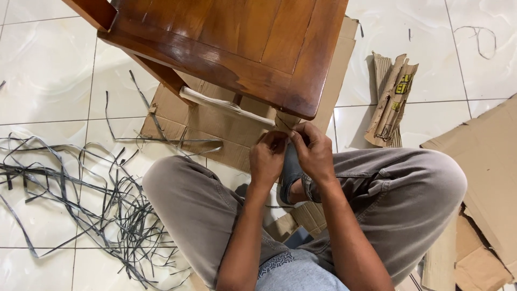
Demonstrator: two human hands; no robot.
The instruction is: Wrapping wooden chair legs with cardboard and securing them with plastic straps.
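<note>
Both the left hand [267, 157] and right hand [314, 152] pinch the cardboard-wrapped leg [286, 123] of a glossy brown wooden chair [237, 43].

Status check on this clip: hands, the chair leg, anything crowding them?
Left hand and right hand both pinched at wrapped chair leg. Cardboard sheet beneath. Loose strapping bands piled on person's left, clear of hands.

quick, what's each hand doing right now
Left hand: closed, pinching the cardboard wrap on the brown wooden chair's leg.
Right hand: closed on the same wrap; what else it holds cannot be told.
</note>
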